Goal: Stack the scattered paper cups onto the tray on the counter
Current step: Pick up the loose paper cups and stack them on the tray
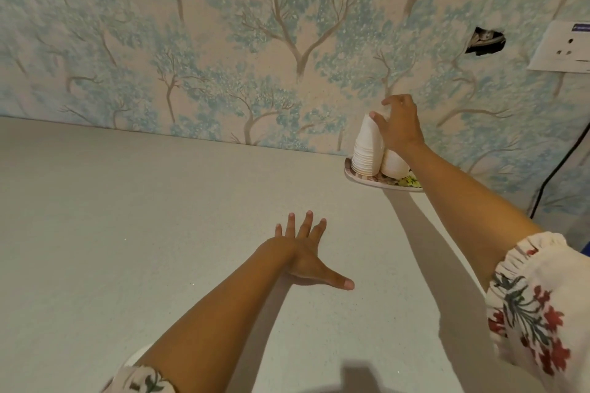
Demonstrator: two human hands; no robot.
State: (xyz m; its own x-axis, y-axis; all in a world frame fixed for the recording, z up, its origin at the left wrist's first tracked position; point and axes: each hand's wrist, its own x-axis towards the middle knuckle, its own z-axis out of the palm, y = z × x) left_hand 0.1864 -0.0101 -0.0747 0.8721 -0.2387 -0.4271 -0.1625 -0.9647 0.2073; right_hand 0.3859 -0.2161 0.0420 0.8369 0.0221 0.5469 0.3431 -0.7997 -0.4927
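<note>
The right hand (400,124) curls its fingers around the top of an upside-down stack of white paper cups (367,150) standing on the flowered tray (376,181) at the counter's (127,233) back edge, against the wall. The left hand (306,249) lies flat mid-counter, fingers spread wide, holding nothing.

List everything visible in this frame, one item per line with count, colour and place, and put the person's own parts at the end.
cup stack: one, white, upside down on the tray
second cup stack: one, white, on the tray beside the first
tray: one, white with floral print, far right of counter
counter: one, pale grey, foreground
wallpaper: blue tree print, behind counter
hole: one, dark, in wall upper right
socket plate: one, white, right edge
cable: one, black, right edge
left hand: fingers spread, over the counter
right hand: fingers curled on the stack tops
</note>
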